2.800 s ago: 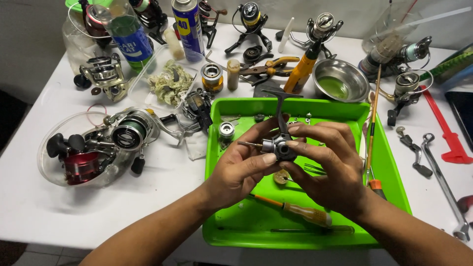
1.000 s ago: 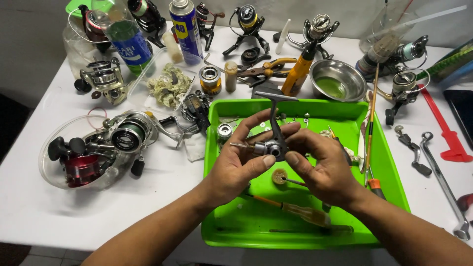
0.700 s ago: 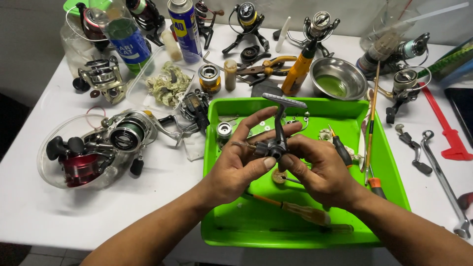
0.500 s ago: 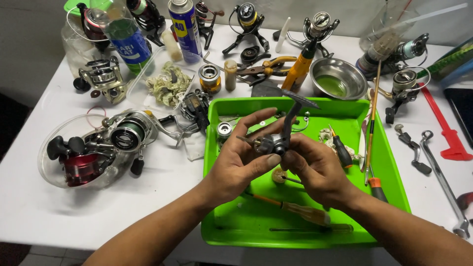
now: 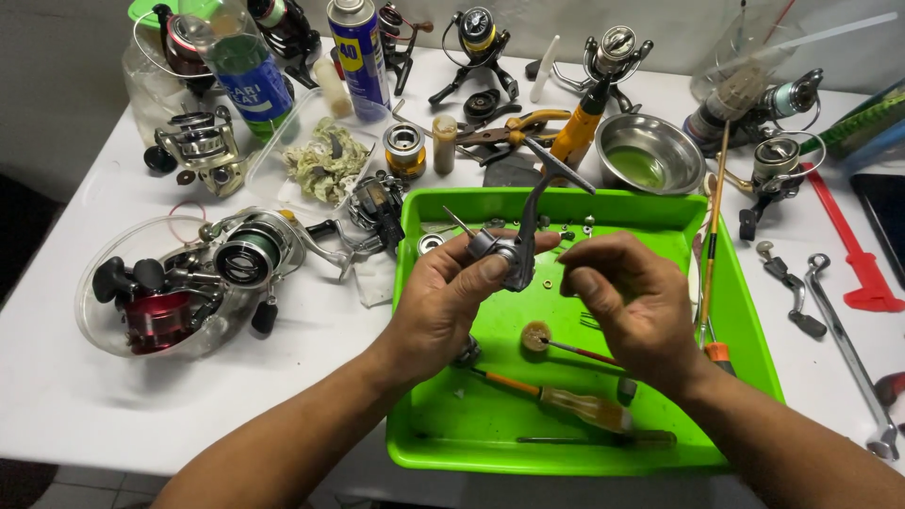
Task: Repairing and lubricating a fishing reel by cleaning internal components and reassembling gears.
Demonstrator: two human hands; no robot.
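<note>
Reel body now in 1 hand over the green tray (image 5: 745, 349)

Far left, a clear bottle with a blue label (image 5: 236, 66) stands by a blue-and-yellow spray can (image 5: 358, 57). The left hand (image 5: 438, 306) grasps the grey reel body (image 5: 504, 250) alone above the tray's middle, its crank arm now tilted far-right. The right hand (image 5: 627, 302), which steadied it 1 second ago, has released it and hovers just beside, fingers loosely curled, perhaps pinching something tiny; I cannot tell. That frees it for small parts.
</note>
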